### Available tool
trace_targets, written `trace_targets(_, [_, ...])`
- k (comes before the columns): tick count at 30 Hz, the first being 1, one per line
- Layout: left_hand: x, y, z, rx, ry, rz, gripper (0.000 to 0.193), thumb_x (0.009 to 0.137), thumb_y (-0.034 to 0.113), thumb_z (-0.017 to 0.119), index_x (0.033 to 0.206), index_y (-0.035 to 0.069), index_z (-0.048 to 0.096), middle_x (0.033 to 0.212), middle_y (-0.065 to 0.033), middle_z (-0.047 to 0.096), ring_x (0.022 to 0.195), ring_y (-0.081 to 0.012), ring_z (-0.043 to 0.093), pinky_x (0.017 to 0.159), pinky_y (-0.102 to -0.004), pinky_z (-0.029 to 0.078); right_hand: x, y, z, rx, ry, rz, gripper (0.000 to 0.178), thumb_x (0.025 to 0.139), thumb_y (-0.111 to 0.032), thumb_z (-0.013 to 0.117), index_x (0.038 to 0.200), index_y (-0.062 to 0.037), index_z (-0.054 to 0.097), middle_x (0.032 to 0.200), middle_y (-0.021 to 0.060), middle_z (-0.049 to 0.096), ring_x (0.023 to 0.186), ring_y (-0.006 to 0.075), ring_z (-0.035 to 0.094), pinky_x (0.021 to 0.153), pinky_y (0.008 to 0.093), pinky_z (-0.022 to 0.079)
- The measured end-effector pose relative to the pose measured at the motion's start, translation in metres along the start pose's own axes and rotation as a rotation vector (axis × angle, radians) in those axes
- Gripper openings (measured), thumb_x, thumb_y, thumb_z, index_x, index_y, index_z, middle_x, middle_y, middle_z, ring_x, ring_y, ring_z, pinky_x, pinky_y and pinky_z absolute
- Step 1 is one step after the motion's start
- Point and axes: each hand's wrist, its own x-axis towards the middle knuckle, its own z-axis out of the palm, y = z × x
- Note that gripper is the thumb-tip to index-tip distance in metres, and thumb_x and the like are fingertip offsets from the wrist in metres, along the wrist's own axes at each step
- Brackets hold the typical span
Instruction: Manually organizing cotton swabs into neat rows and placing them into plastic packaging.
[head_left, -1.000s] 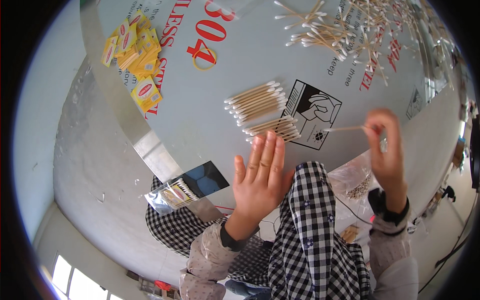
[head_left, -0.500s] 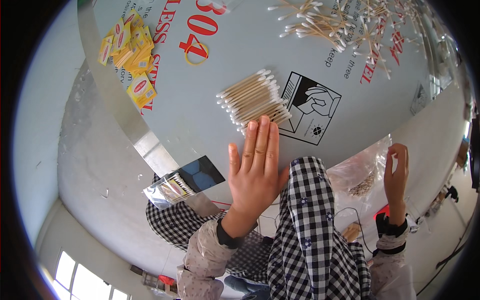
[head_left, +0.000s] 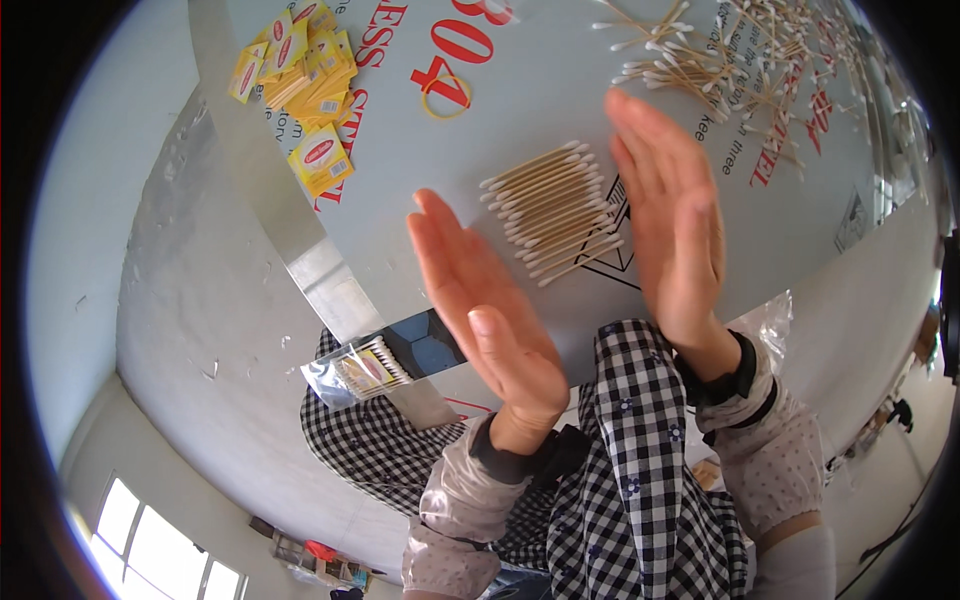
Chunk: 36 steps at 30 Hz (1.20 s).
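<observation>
A row of cotton swabs (head_left: 552, 205) lies side by side on the grey printed table surface (head_left: 400, 250), their white tips roughly lined up. To its left, my left hand (head_left: 490, 305) is held with palm facing inward and fingers stretched out. On the opposite side my right hand (head_left: 672, 210) mirrors it, fingers extended and palm toward the swabs. Both hands appear apart from the row and hold nothing. The lowest swab sits slightly off from the others.
Yellow printed cards (head_left: 310, 75) are heaped at the upper left, near a yellow rubber band (head_left: 446, 97). Many loose cotton swabs (head_left: 750, 60) scatter at the upper right. A clear packet of swabs (head_left: 365, 370) rests at the table's near left edge, beside a dark patch (head_left: 425, 340).
My left hand has lifted off the near end of the swab row and turned palm inward. My right hand has come up from beside the table to the row's right side.
</observation>
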Motion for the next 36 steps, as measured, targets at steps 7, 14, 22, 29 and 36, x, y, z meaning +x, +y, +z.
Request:
trace_targets(7, [0.004,-0.001,0.005,-0.049,-0.021,0.005,0.077,0.104,0.05,0.035,0.159,0.003,0.009,0.168,-0.0147,0.008,0.155,-0.0257,0.005,0.124,-0.0419,0.005,-0.003,0.006,0.016,0.114,0.048,0.056,0.074,0.106,-0.056,0.025,0.15,0.0022,0.032,0.157,0.0224,0.034,0.148,0.0317,0.029,0.123,0.0444,0.018])
trace_targets(14, [0.036,-0.003,-0.009,-0.13,-0.034,0.015,0.084,0.103,0.056,0.035,0.159,0.0,0.007,0.167,-0.0185,0.009,0.155,-0.0288,0.007,0.124,-0.0428,0.004,0.028,0.014,0.007,-0.002,-0.057,0.018,0.079,0.104,-0.061,0.022,0.149,0.0034,0.033,0.151,0.0242,0.041,0.143,0.0337,0.039,0.12,0.045,0.026])
trace_targets(22, [0.027,0.003,0.0,-0.091,-0.098,-0.028,0.076,0.105,0.058,0.023,0.159,0.005,0.018,0.165,-0.0157,0.02,0.153,-0.0266,0.016,0.124,-0.0405,0.011,0.021,0.007,0.008,0.045,-0.093,0.03,0.066,0.108,-0.051,0.031,0.144,0.0035,0.039,0.146,0.0206,0.047,0.138,0.0308,0.045,0.117,0.0424,0.031])
trace_targets(29, [0.024,0.002,-0.009,0.016,-0.095,0.002,0.079,0.104,0.062,0.023,0.159,0.005,0.017,0.165,-0.0153,0.019,0.153,-0.026,0.016,0.124,-0.04,0.011,0.009,0.008,0.002,0.032,-0.001,0.02,0.076,0.104,-0.058,0.027,0.148,0.0029,0.035,0.151,0.0222,0.041,0.143,0.0321,0.039,0.12,0.0433,0.026])
trace_targets(36, [0.024,0.002,0.003,-0.013,-0.168,-0.019,0.08,0.104,0.062,0.022,0.158,0.004,0.019,0.165,-0.0161,0.02,0.153,-0.0264,0.017,0.124,-0.0404,0.009,0.004,0.009,0.017,0.044,0.021,0.031,0.083,0.103,-0.064,0.023,0.152,0.0031,0.03,0.154,0.0228,0.037,0.147,0.0329,0.032,0.123,0.0443,0.02])
